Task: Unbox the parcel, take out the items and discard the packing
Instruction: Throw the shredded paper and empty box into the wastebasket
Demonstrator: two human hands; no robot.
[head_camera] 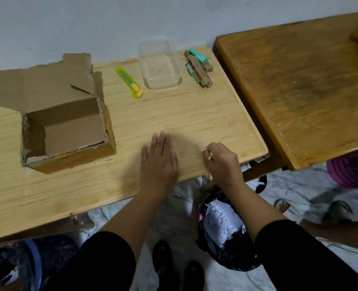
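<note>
An open cardboard box stands at the left of the light wooden table, flaps up, nothing visible inside. A green and yellow utility knife lies beyond it, beside a clear plastic container and a bundle of markers wrapped in brown paper. My left hand lies flat on the table with straight fingers. To its right, my right hand pinches small white paper scraps near the table's front edge.
A black rubbish bag stuffed with white shredded paper sits on the floor below my right hand. A darker wooden table adjoins on the right, with a purple basket under it. A blue bin is at lower left.
</note>
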